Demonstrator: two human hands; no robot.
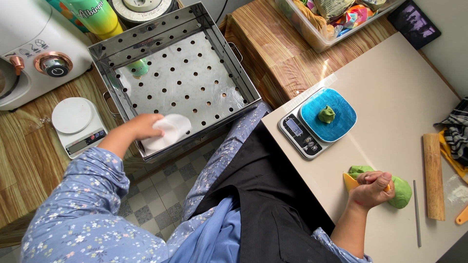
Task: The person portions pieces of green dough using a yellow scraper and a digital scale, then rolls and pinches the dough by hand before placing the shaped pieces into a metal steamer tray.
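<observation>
Floral blue sleeves and a dark apron fill the foreground above grey patterned floor tiles. Right hand (373, 189) is curled in a fist around one yellow scraper (352, 181) against one green dough lump (400, 191) on the beige table (390, 97). Left hand (142, 126) pinches one white paper round (168, 130) at the perforated steel tray (185, 73). Two kitchen scales (78, 124) stand on wood and table; one small dough piece (326, 115) sits on the blue one

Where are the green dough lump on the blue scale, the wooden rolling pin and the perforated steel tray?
Green dough lump (326, 114), head view, middle of the lump.
Wooden rolling pin (433, 175), head view, middle of its length.
Perforated steel tray (187, 73), head view, bare holed floor.
</observation>
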